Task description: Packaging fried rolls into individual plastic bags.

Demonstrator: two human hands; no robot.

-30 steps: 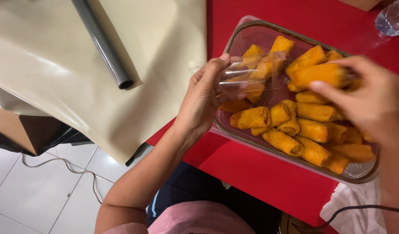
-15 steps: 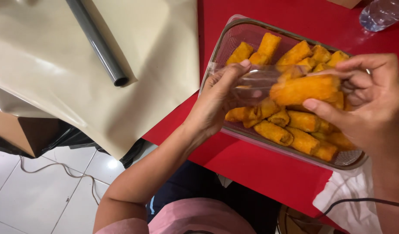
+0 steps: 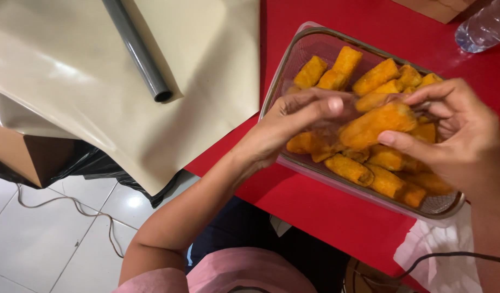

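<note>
Glossy clear plastic tray (image 3: 293,59) — matt red table (image 3: 326,217).

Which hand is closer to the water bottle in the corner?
Right. The right hand is just below the water bottle, holding a fried roll. The left hand is farther away across the tray.

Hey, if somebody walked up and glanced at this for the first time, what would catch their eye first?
Probably the golden fried roll held up between the left hand and the right hand, seemingly in thin clear plastic. Right beneath sits the clear container packed with more orange-brown rolls, on the bright red table. To the left, a beige sheet with a dark grey tube lying on it also stands out.
</note>
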